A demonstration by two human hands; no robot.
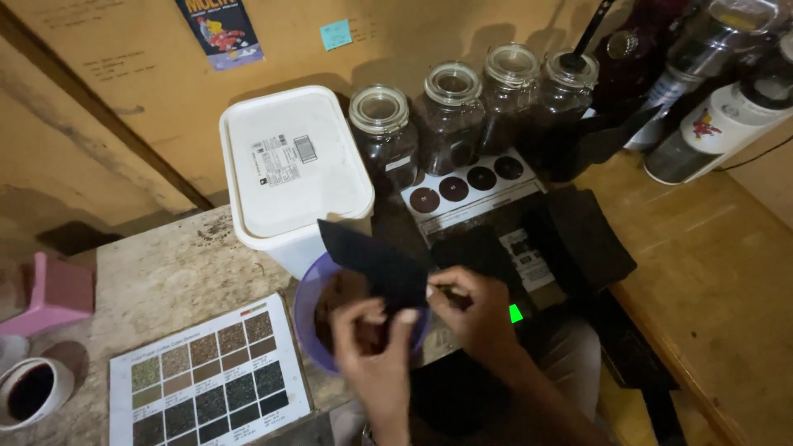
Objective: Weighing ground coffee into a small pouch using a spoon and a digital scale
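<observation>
Both hands are gripping a black pouch (376, 263) over a purple bowl (307, 307) at the near edge of the table (165, 272). The left hand (376, 351) and right hand (471, 310) are pinching its lower edge with closed fingers. The pouch is appearing unopened. To the far left, a white tub (289, 169) is carrying a rectangular white label. Four glass jars (475, 103) are standing behind it. A colour chart (206, 376) is lying near left.

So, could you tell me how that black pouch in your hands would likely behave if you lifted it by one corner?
The black pouch looks thin and flat, so it would probably bend rather than stay stiff. Both the left hand and the right hand pinch it by its lower edge alone, which suggests it is light. Its matte surface seems unlikely to slip.
</observation>
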